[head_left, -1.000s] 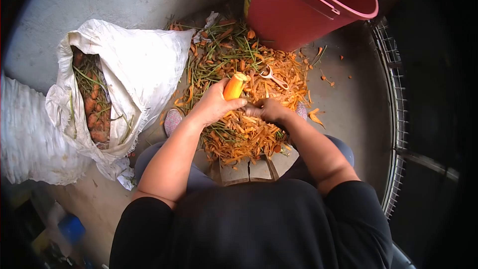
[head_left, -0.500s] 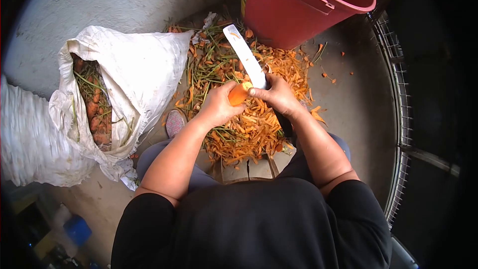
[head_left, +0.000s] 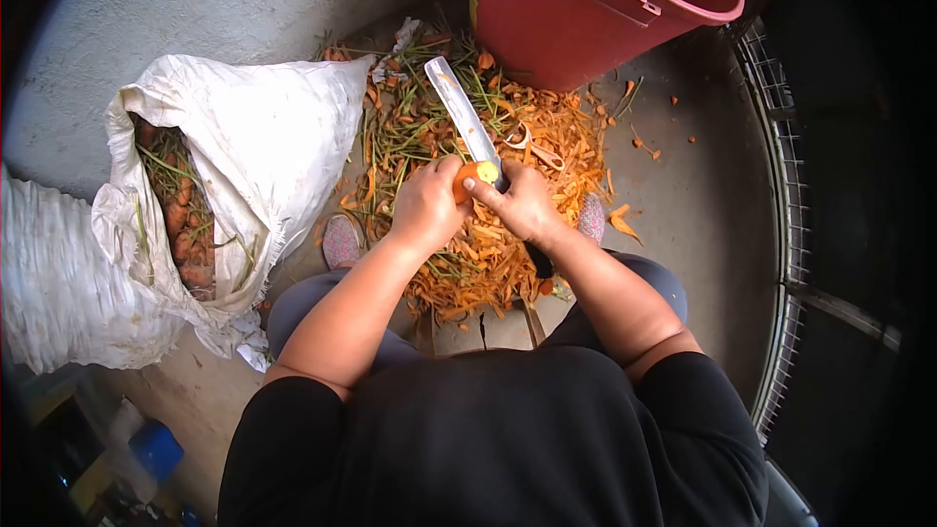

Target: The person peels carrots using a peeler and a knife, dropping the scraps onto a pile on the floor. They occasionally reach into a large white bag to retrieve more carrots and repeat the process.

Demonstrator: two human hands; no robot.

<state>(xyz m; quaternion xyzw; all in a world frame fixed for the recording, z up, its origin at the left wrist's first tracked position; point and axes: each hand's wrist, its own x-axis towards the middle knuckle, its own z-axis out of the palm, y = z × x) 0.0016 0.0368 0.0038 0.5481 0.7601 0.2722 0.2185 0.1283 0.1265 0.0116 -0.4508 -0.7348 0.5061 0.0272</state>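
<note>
My left hand [head_left: 427, 201] is wrapped round an orange carrot [head_left: 468, 179] whose cut, yellowish end faces right. My right hand [head_left: 525, 201] grips the dark handle of a large knife [head_left: 465, 112], its thumb resting against the carrot. The wide, pale blade points up and to the left, and part of the handle shows below the hand. Both hands are close together above a heap of orange peelings [head_left: 473, 283] mixed with green stems. A peeler-like pale item [head_left: 535, 147] lies on the heap just beyond my right hand.
An open white sack [head_left: 264, 127] of carrots with stems lies at the left, beside another white sack [head_left: 68, 273]. A red bin [head_left: 556, 20] stands at the back against the heap. Wire mesh [head_left: 781, 176] curves along the right.
Both hands and the knife have shifted slightly; my right hand has moved left, closer to my left hand. The pale item on the heap shows more clearly now.
</note>
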